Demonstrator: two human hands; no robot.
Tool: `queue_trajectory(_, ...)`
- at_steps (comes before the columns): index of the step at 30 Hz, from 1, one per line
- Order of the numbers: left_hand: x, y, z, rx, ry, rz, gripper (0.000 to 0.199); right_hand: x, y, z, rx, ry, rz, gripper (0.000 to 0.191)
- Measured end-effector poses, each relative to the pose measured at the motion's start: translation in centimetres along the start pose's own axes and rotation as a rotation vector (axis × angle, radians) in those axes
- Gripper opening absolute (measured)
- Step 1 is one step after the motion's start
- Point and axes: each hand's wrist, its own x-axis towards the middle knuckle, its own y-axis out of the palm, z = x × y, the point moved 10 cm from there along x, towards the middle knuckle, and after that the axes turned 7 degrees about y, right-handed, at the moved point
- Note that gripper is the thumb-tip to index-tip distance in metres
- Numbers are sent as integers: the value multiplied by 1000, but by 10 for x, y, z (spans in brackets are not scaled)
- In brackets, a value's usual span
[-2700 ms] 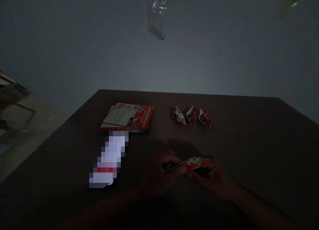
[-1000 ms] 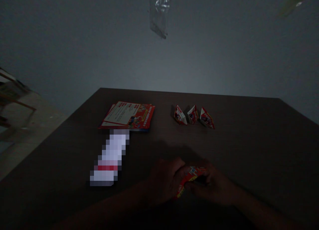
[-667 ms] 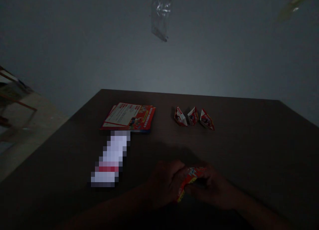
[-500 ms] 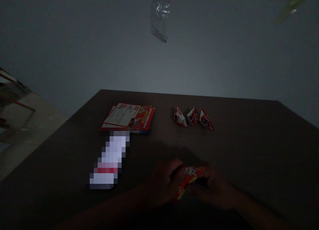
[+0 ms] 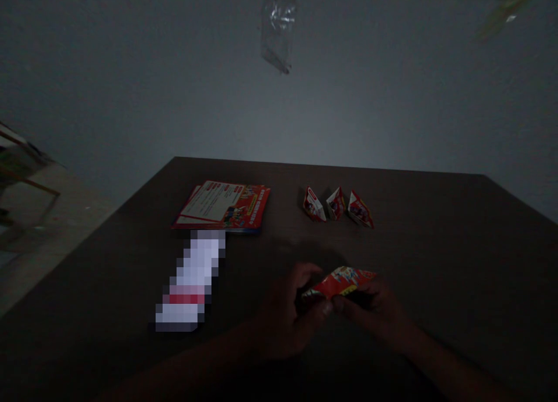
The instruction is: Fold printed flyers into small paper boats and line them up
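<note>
A red folded paper (image 5: 337, 283) with yellow and blue print is held between both hands above the near part of the table. My left hand (image 5: 290, 315) grips its left end, with the thumb at the lower edge and the index finger raised behind. My right hand (image 5: 379, 315) pinches the right side, its thumb near the middle of the lower edge. Beyond the hands, a folded paper piece (image 5: 314, 205), a second folded piece (image 5: 335, 204) and a third folded piece (image 5: 360, 209) stand in a row.
On the dark table (image 5: 436, 245), a stack of printed sheets (image 5: 218, 204) lies at the back left. Nearer is a pixelated pale oblong item (image 5: 192, 280). A clear plastic piece (image 5: 279, 30) hangs on the wall behind. At the far left, part of a rack stands over the floor.
The red paper has turned from a steep slant to nearly level and shows more of its printed face. Both hands have shifted their fingers along it.
</note>
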Motion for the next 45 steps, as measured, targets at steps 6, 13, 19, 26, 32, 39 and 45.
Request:
queue_trajectory(6, 1, -3, -13, 69, 106, -24, 42, 2, 0, 4, 2, 2, -1, 9)
queue_trajectory(13, 5, -5, -14, 74, 117, -27, 35, 1, 1, -4, 31, 36, 31, 16)
queue_trajectory(19, 3, -5, -8, 24, 82, -14, 33, 2, 5, 2, 15, 7, 56, 19)
queue_trajectory(26, 4, -6, -6, 39, 54, -18, 28, 1, 1, -3, 20, 27, 22, 17)
queue_trajectory(32, 2, -9, -2, 119, 29, -65, 32, 3, -6, -4, -87, 26, -57, 13)
queue_trajectory(39, 2, -5, 4, 210, 9, -54, 39, 3, -3, 5, -430, -32, -146, 12)
queue_trajectory(45, 10, 1, 6, 237, -47, 3, 18, 4, 10, 19, -598, -147, -130, 8)
